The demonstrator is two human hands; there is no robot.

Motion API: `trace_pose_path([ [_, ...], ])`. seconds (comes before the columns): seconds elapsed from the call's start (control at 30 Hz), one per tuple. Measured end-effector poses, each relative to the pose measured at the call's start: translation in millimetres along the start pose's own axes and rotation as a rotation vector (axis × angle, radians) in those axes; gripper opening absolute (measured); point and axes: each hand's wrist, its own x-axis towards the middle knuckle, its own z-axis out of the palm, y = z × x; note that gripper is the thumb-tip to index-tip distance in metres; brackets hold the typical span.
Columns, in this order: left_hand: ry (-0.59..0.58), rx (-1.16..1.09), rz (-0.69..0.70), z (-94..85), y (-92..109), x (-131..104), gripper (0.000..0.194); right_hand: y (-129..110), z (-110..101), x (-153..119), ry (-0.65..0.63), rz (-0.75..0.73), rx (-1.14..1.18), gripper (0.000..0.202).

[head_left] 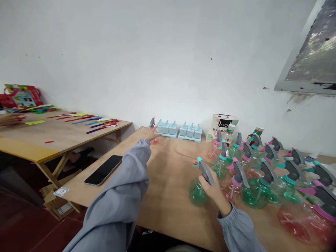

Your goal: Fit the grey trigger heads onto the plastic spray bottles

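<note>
My left hand (151,134) reaches to the back left of the wooden table and closes about the neck of a spray bottle with a pink body (154,141). Its grey trigger head shows above my fingers; some of the grip is hidden. At the front right, my right hand (212,188) is wrapped round the grey head of a green spray bottle (198,193) with a turquoise nozzle. That bottle stands upright or nearly so. Beside it crowd several more spray bottles (258,190), green and pink, with grey triggers.
Two light-blue ice-pop moulds (190,132) stand along the wall, next to a printed box (220,127). A black phone (104,170) lies at the left edge. On another table, several colourful hand-shaped toys (102,125) lie in a row, near another person's hand (12,119).
</note>
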Motion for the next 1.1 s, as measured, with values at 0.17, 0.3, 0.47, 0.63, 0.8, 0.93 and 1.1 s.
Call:
trace_pose_path([
  [0.17, -0.038, 0.060, -0.100, 15.4, 2.8, 9.9, 0.066, -12.8, -8.9, 0.0, -0.051, 0.040, 0.021, 0.030],
  [0.3, -0.046, 0.101, -0.083, 24.3, 2.7, 0.7, 0.067, -15.8, -10.6, -0.2, 0.000, 0.015, 0.094, 0.031],
  [0.47, -0.057, 0.119, -0.005, 31.4, -1.8, -22.9, 0.073, -14.0, -5.3, 0.6, 0.030, 0.048, 0.171, 0.027],
  [0.63, 0.041, 0.120, 0.004, 31.5, -4.4, -35.6, 0.059, -10.6, 1.5, 1.6, 0.053, 0.067, 0.179, 0.026],
  [0.8, 0.217, 0.097, -0.118, 30.0, -7.7, -37.2, 0.031, -5.7, 2.8, 1.1, 0.064, 0.049, 0.161, 0.030],
  [0.93, 0.268, 0.083, -0.167, 32.3, -14.7, -40.6, 0.039, -5.7, 2.4, 0.1, 0.073, 0.084, 0.180, 0.038],
  [1.1, 0.091, 0.066, -0.074, 35.8, -21.0, -34.0, 0.047, -5.9, 9.1, 1.1, 0.135, 0.095, 0.204, 0.039],
])
